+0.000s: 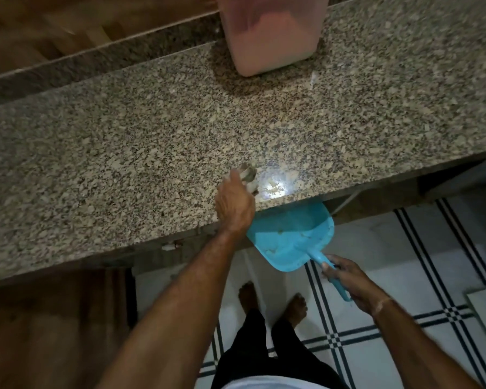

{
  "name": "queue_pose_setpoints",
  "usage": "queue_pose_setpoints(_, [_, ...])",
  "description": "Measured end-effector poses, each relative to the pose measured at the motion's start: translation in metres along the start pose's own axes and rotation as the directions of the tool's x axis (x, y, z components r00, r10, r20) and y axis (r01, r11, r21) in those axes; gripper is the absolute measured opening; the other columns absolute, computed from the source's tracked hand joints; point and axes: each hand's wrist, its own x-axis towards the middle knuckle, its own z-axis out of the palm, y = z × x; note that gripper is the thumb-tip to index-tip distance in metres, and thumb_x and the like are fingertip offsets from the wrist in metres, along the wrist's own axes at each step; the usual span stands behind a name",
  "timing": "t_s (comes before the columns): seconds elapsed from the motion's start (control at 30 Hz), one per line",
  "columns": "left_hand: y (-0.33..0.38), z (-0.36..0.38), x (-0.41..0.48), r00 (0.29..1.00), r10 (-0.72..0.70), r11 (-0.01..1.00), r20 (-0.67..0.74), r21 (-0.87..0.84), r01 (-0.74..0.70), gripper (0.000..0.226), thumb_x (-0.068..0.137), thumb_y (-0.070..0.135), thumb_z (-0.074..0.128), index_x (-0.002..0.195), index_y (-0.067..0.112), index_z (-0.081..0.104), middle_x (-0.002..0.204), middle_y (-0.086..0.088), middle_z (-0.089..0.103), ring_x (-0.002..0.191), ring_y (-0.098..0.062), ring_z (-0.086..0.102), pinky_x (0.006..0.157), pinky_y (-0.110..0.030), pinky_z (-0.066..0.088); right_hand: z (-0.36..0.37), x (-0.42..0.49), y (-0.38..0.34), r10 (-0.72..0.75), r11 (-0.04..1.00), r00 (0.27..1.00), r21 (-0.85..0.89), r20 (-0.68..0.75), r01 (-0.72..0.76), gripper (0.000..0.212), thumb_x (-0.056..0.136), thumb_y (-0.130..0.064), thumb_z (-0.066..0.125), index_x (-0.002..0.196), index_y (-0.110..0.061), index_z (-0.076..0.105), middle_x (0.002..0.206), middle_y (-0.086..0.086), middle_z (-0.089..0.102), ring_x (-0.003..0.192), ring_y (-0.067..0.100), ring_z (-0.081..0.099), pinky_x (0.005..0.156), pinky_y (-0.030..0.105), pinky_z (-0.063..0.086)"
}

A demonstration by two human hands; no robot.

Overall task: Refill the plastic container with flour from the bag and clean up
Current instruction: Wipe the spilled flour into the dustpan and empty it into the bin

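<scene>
Parts cut off, hidden, blurred
Cut by the upper edge: top of plastic container (270,37); hidden under the counter (124,136) rim: front of dustpan (292,237); too blurred to name: grey thing (249,176) gripped in left hand (233,204).

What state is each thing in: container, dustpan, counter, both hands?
Plastic container: upright on the counter, partly filled with flour, top out of frame.
Dustpan: held below the counter edge, a few crumbs inside.
Counter: spilled flour near its edge.
Left hand: grips a blurred grey object on the counter.
Right hand: grips the dustpan by its handle.
</scene>
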Motion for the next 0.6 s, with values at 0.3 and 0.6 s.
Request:
queue_pose_setpoints(0.3, [-0.104,-0.062,-0.01,0.984,-0.134,0.847,-0.117,0.502,0.175,0.031,0.094,0.024,0.067,0.12,0.011,0.057,0.102,-0.012,0.065,0.074,-0.018,0.052,0.064,-0.03,0.042,-0.002,0.004,-0.002,-0.034,0.999,0.999,-0.02,0.013,0.035,0.025,0.101,-0.019,0.062,0.124,-0.013,0.069,0.113,0.015,0.071,0.102,0.026,0.067,0.098,0.041,0.052])
queue_pose_setpoints(0.6, [0.043,0.03,-0.007,0.998,-0.058,0.985,0.039,0.165,0.05,0.04,0.097,0.03,0.062,0.133,0.018,0.048,0.114,-0.008,0.06,0.083,-0.017,0.055,0.054,-0.025,0.038,-0.004,-0.004,0.009,-0.007,1.0,1.0,0.022,-0.023,0.008,0.022,0.102,-0.017,0.06,0.122,-0.015,0.069,0.101,0.009,0.07,0.094,0.017,0.065,0.092,0.034,0.051])
